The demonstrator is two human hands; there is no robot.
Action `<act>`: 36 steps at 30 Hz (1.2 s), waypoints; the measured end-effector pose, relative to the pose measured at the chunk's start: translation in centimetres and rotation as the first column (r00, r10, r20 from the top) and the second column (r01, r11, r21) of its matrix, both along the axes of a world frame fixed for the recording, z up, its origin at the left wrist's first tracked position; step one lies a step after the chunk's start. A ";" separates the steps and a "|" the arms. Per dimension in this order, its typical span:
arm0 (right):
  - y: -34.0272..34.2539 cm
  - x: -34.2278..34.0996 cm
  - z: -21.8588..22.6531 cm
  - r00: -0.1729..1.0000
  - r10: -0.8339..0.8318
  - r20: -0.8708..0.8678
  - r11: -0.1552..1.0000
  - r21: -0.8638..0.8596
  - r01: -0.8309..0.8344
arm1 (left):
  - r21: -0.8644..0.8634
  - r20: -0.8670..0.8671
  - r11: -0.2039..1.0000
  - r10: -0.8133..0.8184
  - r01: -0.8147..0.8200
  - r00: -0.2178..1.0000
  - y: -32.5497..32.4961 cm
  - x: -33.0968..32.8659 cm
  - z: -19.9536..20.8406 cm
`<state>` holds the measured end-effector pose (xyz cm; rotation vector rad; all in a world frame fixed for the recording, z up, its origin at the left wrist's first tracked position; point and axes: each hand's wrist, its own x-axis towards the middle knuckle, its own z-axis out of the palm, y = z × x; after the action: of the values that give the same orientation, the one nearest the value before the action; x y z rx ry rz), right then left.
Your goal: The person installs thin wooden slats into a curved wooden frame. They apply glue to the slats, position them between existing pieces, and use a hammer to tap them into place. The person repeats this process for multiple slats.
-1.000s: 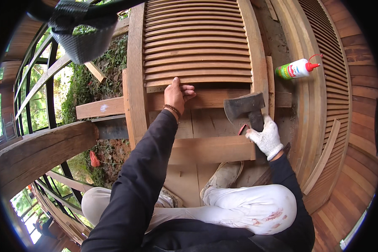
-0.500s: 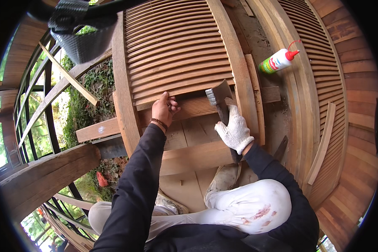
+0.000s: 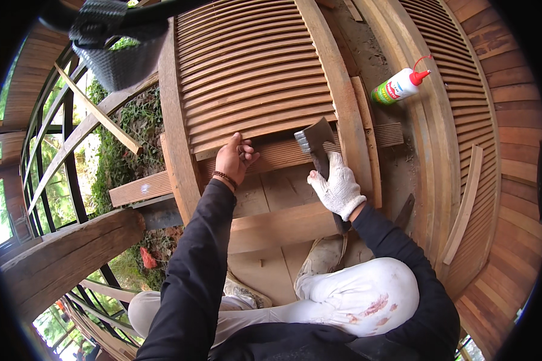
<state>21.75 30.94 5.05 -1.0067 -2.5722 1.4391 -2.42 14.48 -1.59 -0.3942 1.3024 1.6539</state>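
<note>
My right hand (image 3: 338, 188), in a white knitted glove, grips a hatchet (image 3: 317, 135) by its dark handle. The hatchet's metal head is raised near the right end of the lowest slat. My bare left hand (image 3: 233, 159), with a beaded bracelet at the wrist, rests at the lower edge of the slatted wooden panel (image 3: 256, 75). Its fingers are curled in, and whatever they may hold is too hidden to make out. A grooved board (image 3: 141, 187) runs crosswise beneath the panel's frame, partly covered by my left hand.
A white glue bottle with a red cap (image 3: 397, 88) stands right of the panel. A loose wooden strip (image 3: 464, 204) lies on another slatted panel farther right. A plain crossbar (image 3: 283, 227) spans the frame before my knees. A dark strap (image 3: 117, 54) hangs at upper left.
My right hand and the hatchet have shifted down very slightly. My left hand stays at the panel's lower edge.
</note>
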 end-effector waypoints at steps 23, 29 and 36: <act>-0.5 3.4 3.3 0.998 0.049 0.031 0.971 0.234 -0.055 | -0.017 -0.085 0.983 0.182 -0.184 0.980 1.0 1.4 -1.2; 2.8 7.5 2.1 0.984 -0.086 0.154 0.877 0.480 0.002 | 0.000 -0.081 0.967 0.256 -0.257 0.963 1.2 1.4 -1.5; 3.1 7.6 1.6 0.934 -0.105 0.341 0.901 0.429 -0.055 | -0.001 -0.133 0.980 0.196 -0.197 0.972 1.4 1.5 -1.3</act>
<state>29.31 34.09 6.67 -1.3086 -2.9119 0.6565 -0.92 15.83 -2.85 -0.4397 1.4109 1.8639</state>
